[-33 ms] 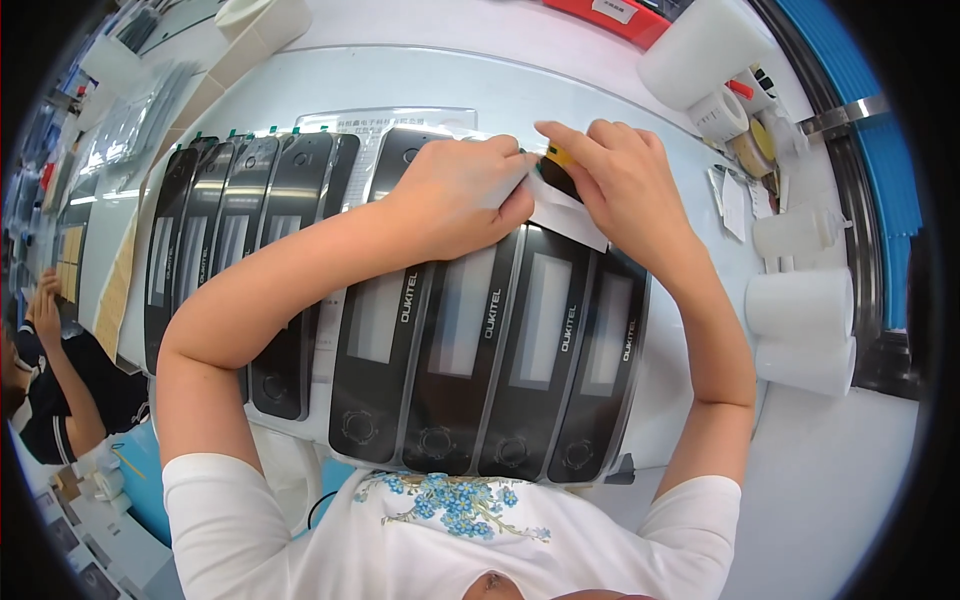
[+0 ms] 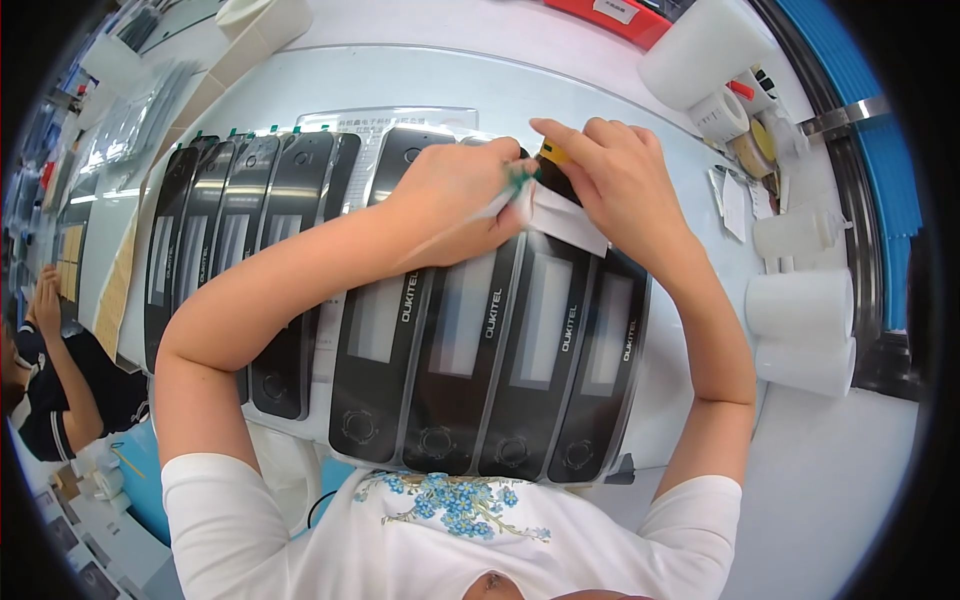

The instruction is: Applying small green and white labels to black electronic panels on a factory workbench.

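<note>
Nothing has shifted since the earlier frame, same timestamp: both hands sit where they were, over the far ends of the panels. Left hand [image 2: 455,200] is curled, fingers pinching one end of a white strip [image 2: 565,220] near a small green tab [image 2: 520,178]; right hand [image 2: 620,190] is closed at the strip's other end, with a small yellow object [image 2: 552,153] tucked under its fingertips, what it is I cannot tell. Strip lies across the top of the black panels [image 2: 500,340], its long axis running from about 10 o'clock to 4 o'clock, crossing the panels' own long axis, which runs roughly 12 to 6. Strip sits between the two hands, touching both: from the left hand it lies at 3 o'clock, from the right hand at about 8 o'clock, right hand looks slightly nearer its middle. Four glossy black panels with pale windows lie side by side at centre of the desk [image 2: 850,480]; a second row of black panels [image 2: 250,240] lies at 9 o'clock, overlapping like shingles. White rolls [image 2: 800,330] stand at 3 o'clock, tape rolls [image 2: 735,120] at 1 o'clock. Another person's hand [image 2: 45,295] shows at the far 9 o'clock edge, well apart.
</note>
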`<move>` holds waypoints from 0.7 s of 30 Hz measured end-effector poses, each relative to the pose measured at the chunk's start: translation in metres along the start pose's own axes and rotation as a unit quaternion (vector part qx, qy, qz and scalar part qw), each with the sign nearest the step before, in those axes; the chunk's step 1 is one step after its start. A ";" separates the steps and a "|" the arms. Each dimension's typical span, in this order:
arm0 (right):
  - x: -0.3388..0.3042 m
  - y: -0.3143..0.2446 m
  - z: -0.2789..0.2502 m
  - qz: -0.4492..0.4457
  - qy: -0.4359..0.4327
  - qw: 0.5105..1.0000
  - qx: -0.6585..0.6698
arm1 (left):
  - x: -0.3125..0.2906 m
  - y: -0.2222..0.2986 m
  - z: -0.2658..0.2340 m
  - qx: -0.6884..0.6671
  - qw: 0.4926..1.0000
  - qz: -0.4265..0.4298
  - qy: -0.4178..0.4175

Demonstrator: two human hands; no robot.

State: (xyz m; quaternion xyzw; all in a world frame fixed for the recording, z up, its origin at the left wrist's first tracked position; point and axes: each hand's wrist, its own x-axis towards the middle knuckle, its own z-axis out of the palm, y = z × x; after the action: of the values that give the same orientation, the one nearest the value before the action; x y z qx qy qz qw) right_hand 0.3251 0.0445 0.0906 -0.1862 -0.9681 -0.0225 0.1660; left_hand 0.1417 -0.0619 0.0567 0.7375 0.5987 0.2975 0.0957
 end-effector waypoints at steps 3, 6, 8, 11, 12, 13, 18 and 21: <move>0.000 -0.002 -0.009 0.003 -0.031 0.999 -0.009 | -0.016 0.004 -0.002 0.063 0.996 0.069 -0.014; 0.003 -0.004 -0.015 0.020 -0.074 0.997 -0.018 | -0.023 -0.001 -0.001 0.046 0.994 0.099 0.005; 0.004 -0.005 -0.008 0.017 -0.028 0.999 -0.009 | -0.024 0.001 0.000 0.038 0.994 0.099 0.012; 0.000 -0.007 -0.015 0.018 -0.058 0.997 -0.040 | -0.026 -0.002 0.001 0.044 0.995 0.092 0.015; 0.001 -0.008 -0.014 0.018 -0.059 0.997 -0.040 | -0.027 -0.002 0.002 0.046 0.993 0.103 0.021; 0.004 -0.007 -0.011 0.015 -0.027 0.999 -0.026 | -0.027 -0.002 0.002 0.048 0.992 0.114 0.028; 0.002 -0.013 -0.012 0.020 -0.054 0.998 -0.041 | -0.030 -0.004 0.003 0.061 0.991 0.116 0.015; 0.003 -0.015 -0.018 0.029 -0.061 0.997 -0.036 | -0.031 -0.004 0.001 0.063 0.991 0.117 0.013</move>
State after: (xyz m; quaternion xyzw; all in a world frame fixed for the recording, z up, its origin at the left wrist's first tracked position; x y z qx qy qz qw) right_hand 0.3227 0.0300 0.1086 -0.2211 -0.9692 -0.0414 0.1007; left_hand 0.1361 -0.0898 0.0441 0.8030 0.5273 0.2777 0.0061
